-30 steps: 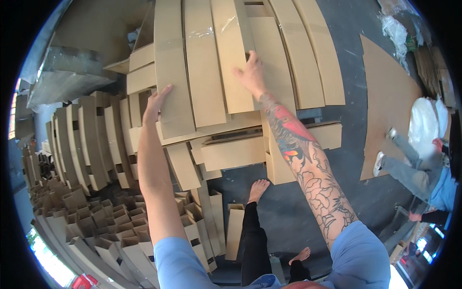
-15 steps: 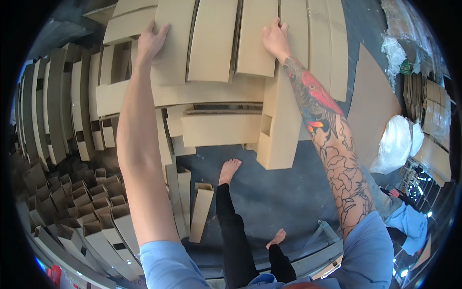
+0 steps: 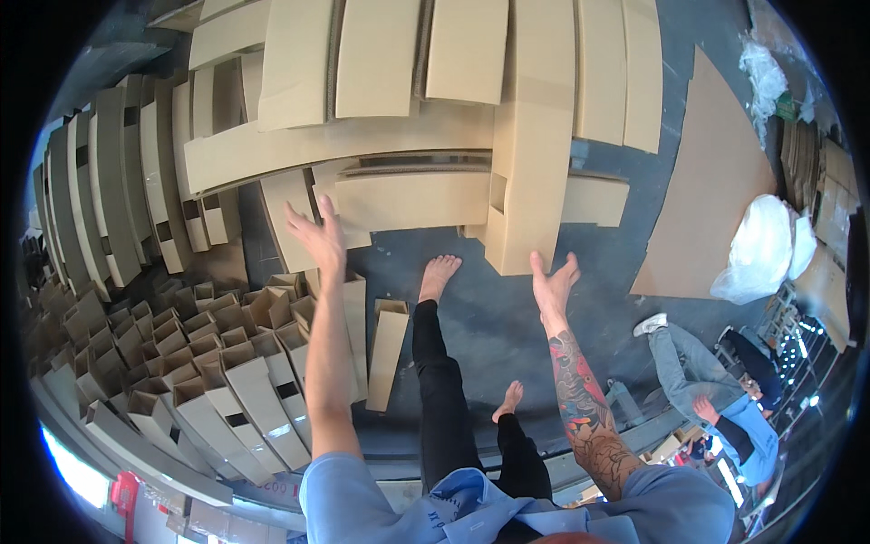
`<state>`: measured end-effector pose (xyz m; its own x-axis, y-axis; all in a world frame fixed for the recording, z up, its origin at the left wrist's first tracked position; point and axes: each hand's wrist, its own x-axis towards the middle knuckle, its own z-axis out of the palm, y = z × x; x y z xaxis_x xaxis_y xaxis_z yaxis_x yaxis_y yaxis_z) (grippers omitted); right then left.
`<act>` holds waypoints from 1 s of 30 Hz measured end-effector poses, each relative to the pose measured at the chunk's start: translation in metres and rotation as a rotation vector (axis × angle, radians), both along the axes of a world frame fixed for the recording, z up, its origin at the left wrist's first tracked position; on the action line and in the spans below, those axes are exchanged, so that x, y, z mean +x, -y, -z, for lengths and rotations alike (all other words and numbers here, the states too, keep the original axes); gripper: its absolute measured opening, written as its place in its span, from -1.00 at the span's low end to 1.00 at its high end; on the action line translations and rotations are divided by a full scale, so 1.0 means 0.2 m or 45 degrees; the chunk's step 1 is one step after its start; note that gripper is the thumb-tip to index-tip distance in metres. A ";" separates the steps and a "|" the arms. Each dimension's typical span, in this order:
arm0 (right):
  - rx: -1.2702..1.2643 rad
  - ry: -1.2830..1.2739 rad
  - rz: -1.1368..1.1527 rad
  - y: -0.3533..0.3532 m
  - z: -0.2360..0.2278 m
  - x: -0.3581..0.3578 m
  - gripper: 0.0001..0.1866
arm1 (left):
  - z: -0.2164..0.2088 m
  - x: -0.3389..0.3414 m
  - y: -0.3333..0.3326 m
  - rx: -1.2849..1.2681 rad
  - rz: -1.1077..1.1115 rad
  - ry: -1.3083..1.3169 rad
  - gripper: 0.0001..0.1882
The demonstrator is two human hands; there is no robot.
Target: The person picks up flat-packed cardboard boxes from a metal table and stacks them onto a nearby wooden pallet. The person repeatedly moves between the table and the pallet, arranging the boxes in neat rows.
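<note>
My left hand (image 3: pixel 317 238) is open with its fingers spread, in front of a short cardboard box (image 3: pixel 412 201) in the lower part of the stack. My right hand (image 3: pixel 555 288) is also open, thumb and fingers apart, just below the near end of a long cardboard box (image 3: pixel 530 190) that juts toward me. Whether its fingertips touch that box I cannot tell. Beyond both hands, several long brown boxes (image 3: pixel 379 63) lie side by side on top of a crosswise box (image 3: pixel 344 145).
Several upright open-ended boxes (image 3: pixel 208 363) crowd the left, with tall boxes (image 3: pixel 109 181) behind. One narrow box (image 3: pixel 388 354) stands by my foot. To the right lie a flat cardboard sheet (image 3: pixel 698 199) and white plastic wrap (image 3: pixel 757 249). Another person (image 3: pixel 725 399) is at the far right.
Both hands have come off the top boxes and moved back toward me. The right hand is now near the end of the jutting box. The other person shows more fully.
</note>
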<state>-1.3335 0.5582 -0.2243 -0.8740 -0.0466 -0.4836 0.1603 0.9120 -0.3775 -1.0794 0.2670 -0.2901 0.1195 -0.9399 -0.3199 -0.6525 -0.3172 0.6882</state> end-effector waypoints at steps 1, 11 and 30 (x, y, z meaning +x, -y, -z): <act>-0.087 0.393 0.349 0.02 -0.07 0.03 -0.17 | 0.02 0.02 -0.11 0.038 0.020 0.055 0.00; -0.850 0.998 0.835 0.01 -0.03 0.07 -0.26 | -0.02 0.00 -1.48 0.566 0.048 0.255 0.00; -0.714 0.200 1.315 -3.45 -0.68 1.17 -0.58 | -0.93 0.40 -2.16 -0.034 0.915 0.413 -0.14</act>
